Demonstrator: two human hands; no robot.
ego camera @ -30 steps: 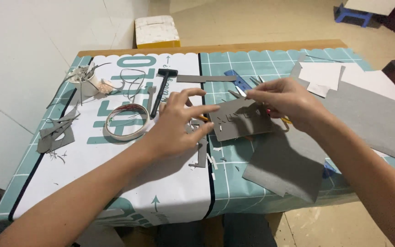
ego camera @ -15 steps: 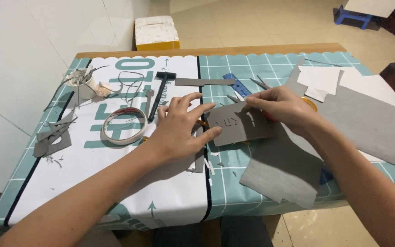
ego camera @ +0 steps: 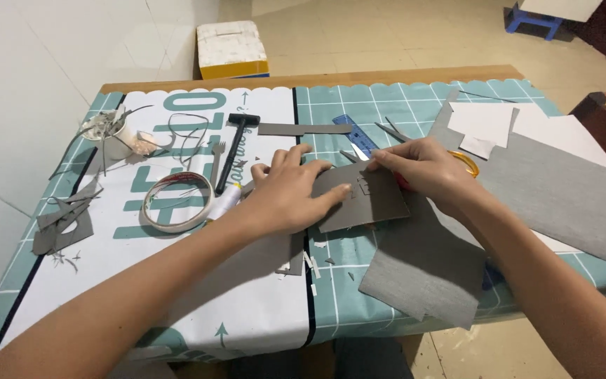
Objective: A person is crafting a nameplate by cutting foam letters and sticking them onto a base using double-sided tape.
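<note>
A small grey card piece [ego camera: 367, 200] with a little cut-out near its middle lies flat on the teal cutting mat [ego camera: 415, 105]. My left hand [ego camera: 285, 193] lies over its left edge and holds it down, fingers spread. My right hand [ego camera: 426, 172] is at the piece's upper right corner, fingers pinched together at the edge. It grips a red-handled tool [ego camera: 402, 184], mostly hidden under the palm, so I cannot tell its kind. The card partly overlaps a larger grey sheet [ego camera: 422, 270] that hangs over the table's front edge.
Left of my hands lie a tape roll [ego camera: 177, 203], a white tube [ego camera: 226, 200], a black mallet [ego camera: 233, 144] and grey scraps [ego camera: 64, 224]. Behind are a blue ruler [ego camera: 354, 135], a grey strip [ego camera: 303, 129], white paper [ego camera: 485, 123] and another grey sheet [ego camera: 555, 189]. A box [ego camera: 233, 49] stands on the floor.
The grey card piece was held up between both hands; it now lies flat on the mat, my left hand on it and my right hand at its top edge.
</note>
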